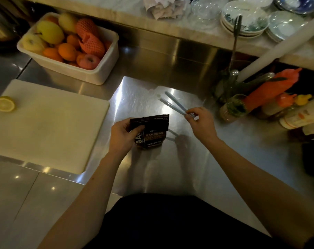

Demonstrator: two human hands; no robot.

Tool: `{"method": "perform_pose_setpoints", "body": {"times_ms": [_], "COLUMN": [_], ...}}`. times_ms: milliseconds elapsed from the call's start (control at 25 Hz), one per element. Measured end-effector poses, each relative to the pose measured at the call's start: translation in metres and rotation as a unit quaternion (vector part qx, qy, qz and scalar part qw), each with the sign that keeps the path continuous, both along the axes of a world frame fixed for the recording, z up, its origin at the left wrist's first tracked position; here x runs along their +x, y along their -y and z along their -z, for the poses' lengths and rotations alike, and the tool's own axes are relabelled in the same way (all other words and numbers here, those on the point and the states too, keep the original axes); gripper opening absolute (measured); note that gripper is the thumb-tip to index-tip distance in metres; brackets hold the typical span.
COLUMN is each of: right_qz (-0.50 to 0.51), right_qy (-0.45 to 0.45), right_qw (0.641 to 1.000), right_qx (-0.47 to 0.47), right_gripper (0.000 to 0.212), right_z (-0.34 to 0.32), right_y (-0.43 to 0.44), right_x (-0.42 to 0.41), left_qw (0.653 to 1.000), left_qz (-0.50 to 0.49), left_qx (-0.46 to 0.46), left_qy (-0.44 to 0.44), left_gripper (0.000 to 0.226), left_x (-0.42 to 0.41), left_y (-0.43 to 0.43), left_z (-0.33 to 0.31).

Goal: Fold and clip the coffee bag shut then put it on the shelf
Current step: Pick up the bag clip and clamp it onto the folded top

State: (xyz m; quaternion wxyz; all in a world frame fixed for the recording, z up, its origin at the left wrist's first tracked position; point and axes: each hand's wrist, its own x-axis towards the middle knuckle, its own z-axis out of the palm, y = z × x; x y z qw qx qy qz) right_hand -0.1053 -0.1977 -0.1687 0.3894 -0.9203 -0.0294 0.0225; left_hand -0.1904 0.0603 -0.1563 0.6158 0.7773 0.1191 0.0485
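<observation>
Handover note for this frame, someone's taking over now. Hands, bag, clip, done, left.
Left hand: pinching the folded top of the coffee bag, which stands upright on the steel counter.
Right hand: holding the blue clip by its hinge end, arms spread open, clear of the bag.
Done: top folded over.
Left: slide the clip over the fold, snap it shut, put the bag on the shelf.

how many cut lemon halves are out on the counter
1. The lemon half lies cut face up at the far left edge of the white cutting board. Others may be hidden in the fruit tub.
</observation>
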Motion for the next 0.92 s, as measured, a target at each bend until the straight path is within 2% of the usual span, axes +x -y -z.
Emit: {"method": "perform_pose_setpoints", "body": {"times_ms": [80, 280, 520, 920], "right_qz": [0.028, 0.062, 0.013, -0.059], "right_qy": [0.016, 0.013, 0.026, 0.033], "right_qw": [0.998, 0.989, 0.993, 0.997], "right_qx": [0.057, 0.136, 0.117, 0.044], "right_gripper": [0.006, 0.009, 0.012, 0.012], "right_z": [-0.014, -0.035, -0.047, -0.041], "right_y": [0.01, 0.035, 0.047, 0.052], "right_x": [-0.02, -0.064, -0.102, -0.108], "left_qw": [1.0, 0.999, 0.995, 0.994], "left_qz": [0.008, 0.042, 0.095, 0.101], "left_qx": [0.007, 0.021, -0.006, -0.029], "left_qy": [0.002, 0.016, 0.005, -0.009], "left_gripper": [0.015, 0.017, 0.018, 0.021], "left_x": [-0.006, -0.02, -0.033, -0.031], "left_y": [0.003, 0.013, 0.033, 0.036], "left_z": [0.0, 0.001, 0.002, 0.007]}}
